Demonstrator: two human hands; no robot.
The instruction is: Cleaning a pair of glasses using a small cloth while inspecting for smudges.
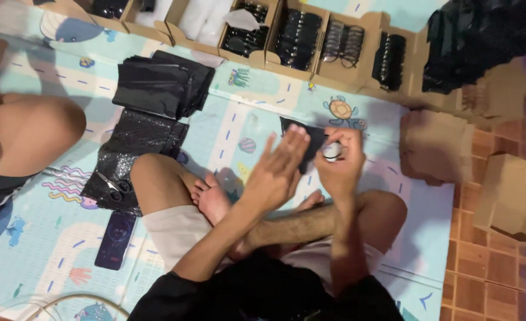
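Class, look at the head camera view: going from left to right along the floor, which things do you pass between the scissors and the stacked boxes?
Metal scissors → dark phone → left hand → black flat pouch → right hand → stacked brown cardboard boxes.

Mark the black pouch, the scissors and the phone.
black pouch [314, 138], head view, bare upper right part.
scissors [115, 187], head view, near the pivot.
phone [115, 239], head view, middle of the dark screen.

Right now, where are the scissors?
In the head view the scissors lie on the left, on the glittery black bags beside the person's left knee, just above the phone.
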